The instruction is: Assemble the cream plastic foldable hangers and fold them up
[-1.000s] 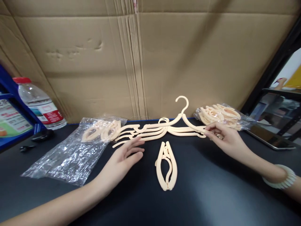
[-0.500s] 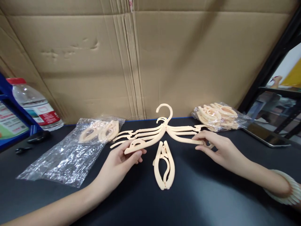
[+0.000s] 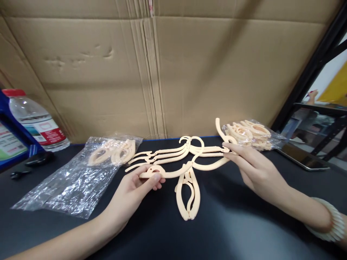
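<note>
Step in hand, as judged: folding an open cream folding hanger (image 3: pixel 179 172) held above the black table (image 3: pixel 244 231).

- Left hand (image 3: pixel 135 189): pinched on the tip of the hanger's left arm, thumb on top, fingers beneath.
- Right hand (image 3: pixel 253 169): pinched on the end of the right arm, beside the hook piece, which points up toward the bag of folded hangers (image 3: pixel 252 134).
- Hanger position: lifted just off the table, in front of the stack of open hangers (image 3: pixel 173 151) and over the top of the folded hanger (image 3: pixel 187 193) lying flat below.

Advice for a clean fold:
- Keep both pinches at the arm ends; leave the centre joint free to turn.
- Swing both arms evenly toward each other; avoid twisting out of plane, since thin plastic probably flexes and may snap at the pivot.
- Hold clear of the stack behind, so the hook does not snag another hanger.
- Match the closed shape of the folded hanger as reference.

Also present: clear plastic bag (image 3: pixel 67 180) at left holding a few folded hangers, water bottle (image 3: pixel 38 121), cardboard backing (image 3: pixel 173 65).
</note>
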Tool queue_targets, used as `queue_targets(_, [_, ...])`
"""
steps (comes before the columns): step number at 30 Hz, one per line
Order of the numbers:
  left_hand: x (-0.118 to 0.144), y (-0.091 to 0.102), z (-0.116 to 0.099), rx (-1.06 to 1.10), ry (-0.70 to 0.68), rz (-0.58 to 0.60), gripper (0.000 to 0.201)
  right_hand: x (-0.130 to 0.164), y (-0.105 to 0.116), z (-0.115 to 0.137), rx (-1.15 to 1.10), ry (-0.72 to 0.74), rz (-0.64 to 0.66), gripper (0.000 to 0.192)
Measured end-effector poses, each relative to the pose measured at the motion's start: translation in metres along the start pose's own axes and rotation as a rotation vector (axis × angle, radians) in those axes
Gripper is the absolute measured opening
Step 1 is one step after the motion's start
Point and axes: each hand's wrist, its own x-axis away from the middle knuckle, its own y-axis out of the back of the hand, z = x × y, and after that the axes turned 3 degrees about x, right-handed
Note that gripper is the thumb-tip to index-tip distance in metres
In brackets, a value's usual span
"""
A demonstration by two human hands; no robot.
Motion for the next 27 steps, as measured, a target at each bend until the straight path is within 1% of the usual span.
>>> queue_targets(3, [-0.001,0.0,0.001,0.022,-0.01,-0.017,0.017,-0.003,-0.004,0.001,-0.306,-0.1,0.045,0.039])
queue_targets(5, [-0.001,0.0,0.0,0.036,-0.007,-0.035,0.017,-0.003,-0.006,0.002,-0.477,-0.163,0.098,0.047])
queue_targets(6, [0.0,0.0,0.0,0.044,-0.005,-0.038,0.017,-0.002,-0.008,0.002,-0.554,-0.197,0.137,0.048])
queue_targets(7, [0.0,-0.001,0.0,0.054,-0.003,-0.039,0.016,-0.002,-0.008,0.002,-0.621,-0.24,0.173,0.044])
queue_targets(9, [0.001,-0.002,-0.001,0.082,0.004,-0.038,0.015,-0.002,-0.008,0.004,-0.71,-0.331,0.208,0.026])
queue_targets(10, [0.002,-0.002,-0.002,0.103,0.008,-0.038,0.014,-0.002,-0.008,0.005,-0.733,-0.376,0.22,0.02])
queue_targets(11, [0.002,-0.003,-0.002,0.126,0.015,-0.04,0.014,-0.003,-0.007,0.007,-0.758,-0.419,0.228,0.019])
queue_targets(14, [0.003,-0.004,-0.003,0.194,0.03,-0.047,0.015,-0.007,-0.005,0.01,-0.871,-0.524,0.301,0.031])
queue_targets(16, [0.003,-0.004,-0.003,0.214,0.041,-0.045,0.015,-0.009,-0.005,0.01,-0.95,-0.589,0.341,0.035])
queue_targets(18, [0.002,-0.004,-0.003,0.214,0.049,-0.042,0.014,-0.009,-0.006,0.008,-1.011,-0.663,0.315,0.032])
queue_targets(20, [0.002,-0.005,-0.003,0.237,0.047,-0.048,0.013,-0.009,-0.007,0.005,-1.096,-0.749,0.222,0.028])
queue_targets(22, [0.002,-0.006,-0.003,0.278,0.036,-0.047,0.012,-0.009,-0.008,0.003,-1.229,-0.84,0.11,0.023])
queue_targets(25, [0.005,-0.009,-0.005,0.268,0.015,-0.005,0.013,-0.01,-0.008,0.006,-1.422,-0.948,-0.029,0.02])
queue_targets(27, [0.008,-0.012,-0.007,0.209,0.008,0.05,0.011,-0.012,-0.007,0.013,-1.49,-0.984,-0.076,0.02])
